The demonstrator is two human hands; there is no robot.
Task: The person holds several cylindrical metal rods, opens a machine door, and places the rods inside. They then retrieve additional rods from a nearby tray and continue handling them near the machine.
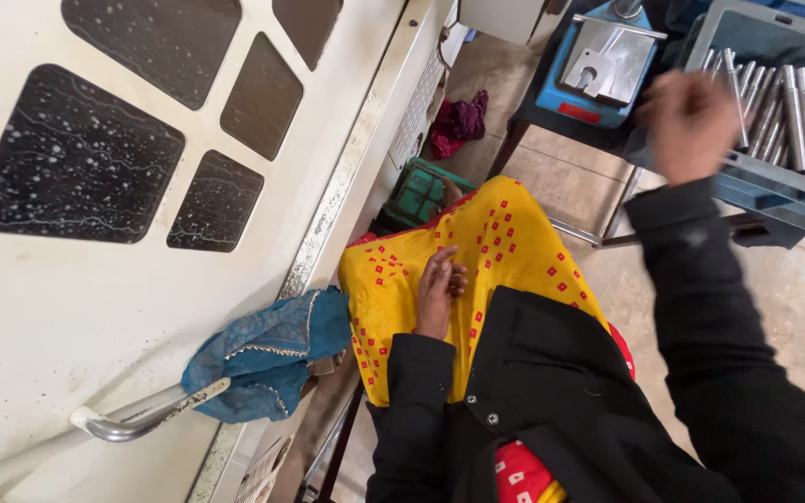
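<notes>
My left hand (440, 289) rests loosely on my lap, on yellow cloth with red dots (496, 242), fingers relaxed and holding nothing. My right hand (689, 123) is raised at the upper right, blurred, its fingers curled at the near edge of a blue-grey plastic crate (775, 182) filled with several metal rods (798, 107). Whether a rod is in the fingers cannot be told. Both arms are in black sleeves.
A white machine door (142, 307) with dark speckled windows fills the left; a blue cloth (267, 354) hangs on its metal handle (132, 424). A blue fixture with a metal plate (607, 65), a green box (426, 191) and a maroon rag (458, 121) lie ahead.
</notes>
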